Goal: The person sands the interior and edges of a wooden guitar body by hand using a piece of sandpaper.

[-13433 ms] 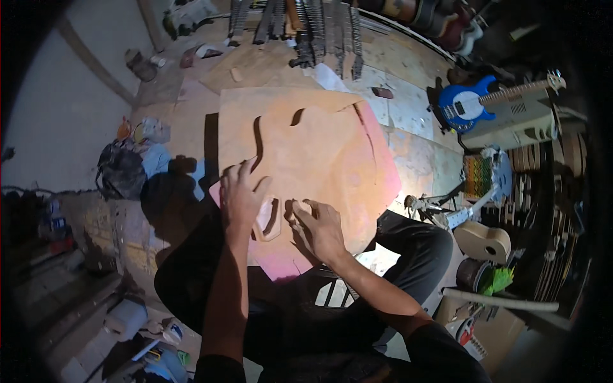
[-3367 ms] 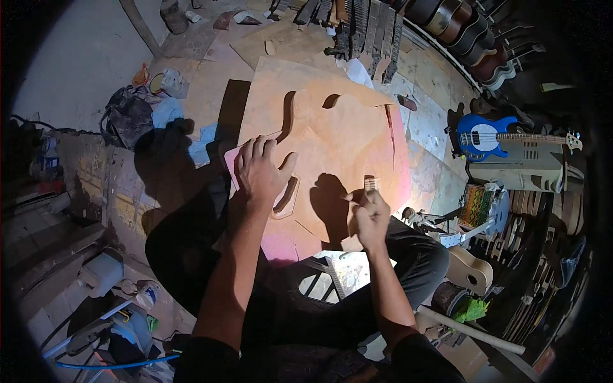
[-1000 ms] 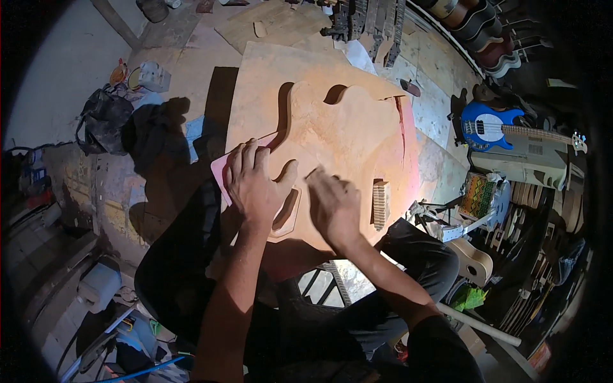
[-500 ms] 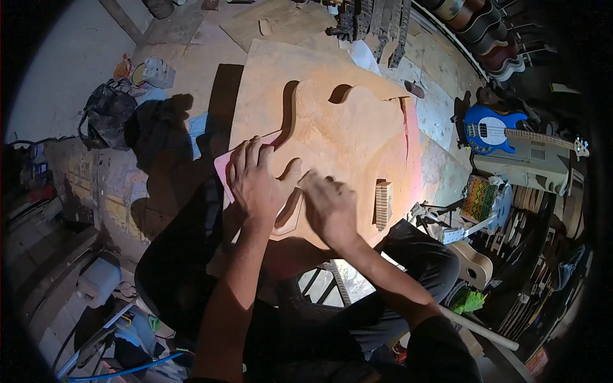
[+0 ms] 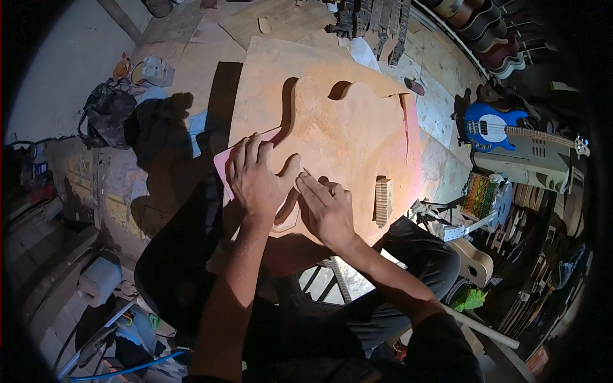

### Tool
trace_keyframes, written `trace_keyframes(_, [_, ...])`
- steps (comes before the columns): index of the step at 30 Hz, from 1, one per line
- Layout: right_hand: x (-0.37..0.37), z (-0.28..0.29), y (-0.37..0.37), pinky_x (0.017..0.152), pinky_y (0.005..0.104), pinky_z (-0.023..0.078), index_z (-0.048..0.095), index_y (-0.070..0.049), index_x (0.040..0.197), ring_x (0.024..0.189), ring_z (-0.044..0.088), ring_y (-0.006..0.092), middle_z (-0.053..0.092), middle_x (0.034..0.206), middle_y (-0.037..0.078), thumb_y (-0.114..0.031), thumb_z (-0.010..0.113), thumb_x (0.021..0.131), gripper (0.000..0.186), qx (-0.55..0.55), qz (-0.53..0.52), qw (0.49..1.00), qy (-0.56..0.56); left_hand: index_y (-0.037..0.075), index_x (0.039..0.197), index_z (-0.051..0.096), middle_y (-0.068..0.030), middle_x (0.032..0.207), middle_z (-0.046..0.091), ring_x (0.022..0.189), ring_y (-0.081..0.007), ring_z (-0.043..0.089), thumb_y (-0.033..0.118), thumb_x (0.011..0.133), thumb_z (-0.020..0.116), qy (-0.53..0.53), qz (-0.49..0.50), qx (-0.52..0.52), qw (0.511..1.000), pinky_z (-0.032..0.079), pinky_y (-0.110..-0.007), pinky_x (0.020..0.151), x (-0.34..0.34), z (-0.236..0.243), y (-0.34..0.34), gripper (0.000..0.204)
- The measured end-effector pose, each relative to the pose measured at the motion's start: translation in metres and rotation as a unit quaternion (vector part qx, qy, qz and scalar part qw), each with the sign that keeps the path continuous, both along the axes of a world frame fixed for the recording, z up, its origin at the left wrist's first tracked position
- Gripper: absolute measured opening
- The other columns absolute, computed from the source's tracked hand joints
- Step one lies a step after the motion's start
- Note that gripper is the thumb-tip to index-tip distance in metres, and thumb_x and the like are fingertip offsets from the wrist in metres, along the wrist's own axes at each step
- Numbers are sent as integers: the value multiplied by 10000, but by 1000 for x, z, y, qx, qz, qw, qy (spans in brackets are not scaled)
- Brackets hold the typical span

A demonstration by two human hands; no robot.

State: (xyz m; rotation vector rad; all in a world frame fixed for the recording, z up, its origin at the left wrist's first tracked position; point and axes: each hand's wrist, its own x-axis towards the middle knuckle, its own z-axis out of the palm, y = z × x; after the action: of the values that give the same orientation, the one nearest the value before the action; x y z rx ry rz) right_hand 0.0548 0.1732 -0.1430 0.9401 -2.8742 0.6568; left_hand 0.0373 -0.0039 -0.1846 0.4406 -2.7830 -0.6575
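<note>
An unpainted wooden guitar body [image 5: 341, 131] with two rounded horns lies flat on a larger pale board [image 5: 262, 67]. My left hand [image 5: 254, 179] rests on its left side, fingers stretched out and thumb apart, near a pink-edged strip. Close by, my right hand [image 5: 330, 214] presses down on the wood with its fingers together. A thin dark edge shows at the right fingertips; what it belongs to is hidden under them. To the right of that hand, a small ridged wooden block [image 5: 383, 203] lies on the board.
The board sits above my knees, over a dark crate-like frame [image 5: 325, 281]. A blue bass guitar [image 5: 491, 127] stands at the right, near an unfinished acoustic guitar body [image 5: 472, 262]. Guitar necks [image 5: 389, 29] lie at the far edge. A black bag [image 5: 108, 115] is at left.
My right hand has shifted slightly left and down, and its fingers, blurred before, now show clearly. The left hand stays in place on the guitar body.
</note>
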Motion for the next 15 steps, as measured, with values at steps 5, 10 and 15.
trace_keyframes(5, [-19, -8, 5, 792, 418, 466, 759, -138, 1303, 979, 636, 276, 733, 1356, 32, -69, 743, 876, 434, 25, -57, 998, 6, 73, 1134, 738, -127, 1416, 685, 1375, -353, 569, 520, 856, 811, 5, 3, 6, 1000, 450, -527, 1105, 0, -4, -2, 531])
trace_keyframes(10, [-23, -6, 12, 819, 418, 467, 745, -125, 1344, 1000, 622, 280, 719, 1368, 32, -34, 714, 882, 472, 6, -64, 998, -21, 63, 1137, 737, -136, 1402, 690, 1354, -356, 580, 499, 853, 822, 7, 3, 3, 1000, 455, -517, 1104, 1, -1, -2, 528])
trace_keyframes(15, [-1, -2, 7, 759, 446, 471, 758, -115, 1292, 989, 629, 304, 711, 1373, 40, -56, 750, 862, 435, 17, -20, 1000, -18, 39, 1150, 733, -156, 1389, 693, 1325, -363, 598, 476, 851, 839, 11, -3, -4, 1000, 465, -509, 1104, 0, 3, 0, 540])
